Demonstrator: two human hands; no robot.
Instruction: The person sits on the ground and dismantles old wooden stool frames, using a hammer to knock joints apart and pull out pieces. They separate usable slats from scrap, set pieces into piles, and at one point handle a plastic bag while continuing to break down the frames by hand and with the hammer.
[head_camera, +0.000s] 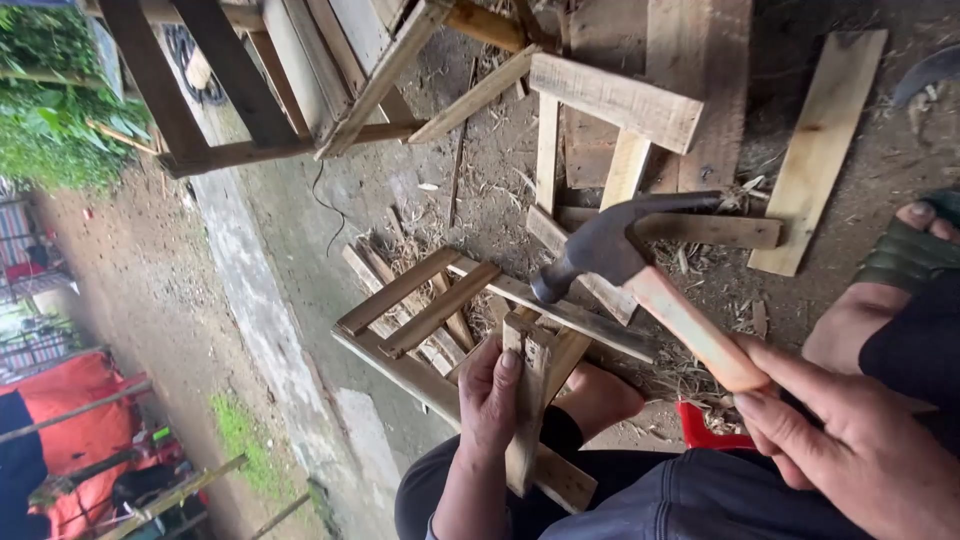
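At the lower middle of the view, the left hand (490, 392) is closed around an upright wooden slat (527, 400), thumb pressed along its face near the top, fingers wrapped behind it. The slat stands against a small slatted wooden frame (440, 305) that leans on the person's knee and lap, its thin crosspieces running side by side with open gaps between them. Nothing lies inside the frame; straw and earth show through the gaps.

To the right, the right hand (850, 450) is shut on the pale wooden handle of a claw hammer (620, 255). The dark steel head hangs just above and to the right of the slat's top end, face turned down toward it; whether a nail stands there is hard to tell from this angle.

Beyond the hammer, loose boards (820, 140) and offcuts lie scattered on the dirt floor (500, 170) among wood shavings. A larger wooden frame (300, 90) of dark and light rails rests at the top left. A sandalled foot (915, 245) shows at the right edge, and something red and plastic (705, 428) sits under the hammer handle.
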